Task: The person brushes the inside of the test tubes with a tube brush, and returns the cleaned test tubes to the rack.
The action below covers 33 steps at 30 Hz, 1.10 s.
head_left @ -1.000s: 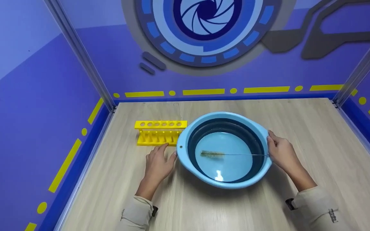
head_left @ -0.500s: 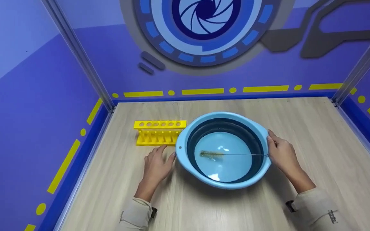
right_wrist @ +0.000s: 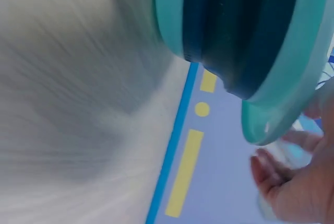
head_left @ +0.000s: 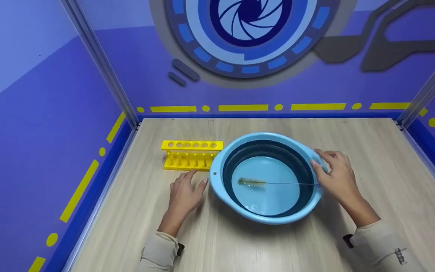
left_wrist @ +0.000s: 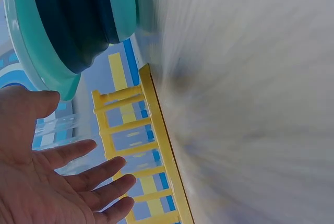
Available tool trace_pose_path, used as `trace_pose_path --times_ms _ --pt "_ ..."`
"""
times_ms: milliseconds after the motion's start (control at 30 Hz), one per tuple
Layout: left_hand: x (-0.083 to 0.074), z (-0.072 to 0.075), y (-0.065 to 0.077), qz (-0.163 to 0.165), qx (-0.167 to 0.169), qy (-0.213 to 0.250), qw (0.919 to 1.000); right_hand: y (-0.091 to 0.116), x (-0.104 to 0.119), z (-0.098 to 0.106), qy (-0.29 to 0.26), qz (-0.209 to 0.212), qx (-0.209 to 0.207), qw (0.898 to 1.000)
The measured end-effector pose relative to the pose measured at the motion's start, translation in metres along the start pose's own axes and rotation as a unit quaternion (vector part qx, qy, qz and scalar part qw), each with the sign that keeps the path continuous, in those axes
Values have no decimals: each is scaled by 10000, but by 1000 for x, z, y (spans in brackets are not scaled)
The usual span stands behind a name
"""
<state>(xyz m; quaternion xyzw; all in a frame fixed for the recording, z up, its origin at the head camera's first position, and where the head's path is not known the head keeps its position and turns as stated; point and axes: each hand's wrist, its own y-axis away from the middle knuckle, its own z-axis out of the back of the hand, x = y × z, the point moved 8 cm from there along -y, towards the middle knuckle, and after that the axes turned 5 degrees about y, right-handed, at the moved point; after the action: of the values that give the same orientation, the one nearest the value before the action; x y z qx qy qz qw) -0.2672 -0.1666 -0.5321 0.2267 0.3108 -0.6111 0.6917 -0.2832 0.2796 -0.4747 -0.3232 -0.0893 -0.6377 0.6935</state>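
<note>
A light-blue collapsible basin (head_left: 266, 220) with a dark inner band stands on the table, with shiny reflections on its floor. Inside lies a test tube brush (head_left: 252, 183), its thin wire handle reaching the right rim. My right hand (head_left: 336, 175) is at the basin's right handle, thumb over the rim and fingers loosely bent by the outer edge; the right wrist view shows a gap between some fingers and the handle. My left hand (head_left: 185, 192) is spread beside the left handle, holding nothing. Just beyond its fingertips is a yellow test tube rack (head_left: 192, 145), its holes vacant.
The rack's right end sits against the basin's left side. Faint clear outlines (left_wrist: 57, 125) show behind the left hand in the left wrist view. Purple-blue panels (head_left: 187, 94) wall in the wooden table (head_left: 263, 249) at the back and both sides.
My right hand has loosened at the handle, moving slightly outward with its thumb drawn onto the rim. The left hand stays nearly still. The whole head view has shifted slightly.
</note>
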Motion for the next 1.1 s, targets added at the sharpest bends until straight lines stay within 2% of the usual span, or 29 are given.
trace_pose_path --times_ms 100,233,333,433,533,667,967,1100 --pt "1 1 0 -109 -71 6 9999 2 12 4 156 617 125 9979" --pt "3 1 0 -134 -84 -12 9999 8 21 5 604 1158 670 9892" --pt "3 0 -1 -66 -60 8 10000 13 22 4 891 1319 1099 9811" --pt "3 0 -2 -103 -59 23 9999 17 24 3 1142 1429 1354 9738" --pt "3 0 -3 -227 -85 78 9997 18 30 1 1349 1625 1455 9666" --pt "3 1 -4 -289 -90 160 9994 18 39 -1 1471 1890 1365 9613" --pt "13 5 -12 33 -200 535 9984 20 44 10 1795 1693 952 9644" --pt "18 8 -19 191 -275 842 9959 17 38 14 1710 1316 1183 9693"
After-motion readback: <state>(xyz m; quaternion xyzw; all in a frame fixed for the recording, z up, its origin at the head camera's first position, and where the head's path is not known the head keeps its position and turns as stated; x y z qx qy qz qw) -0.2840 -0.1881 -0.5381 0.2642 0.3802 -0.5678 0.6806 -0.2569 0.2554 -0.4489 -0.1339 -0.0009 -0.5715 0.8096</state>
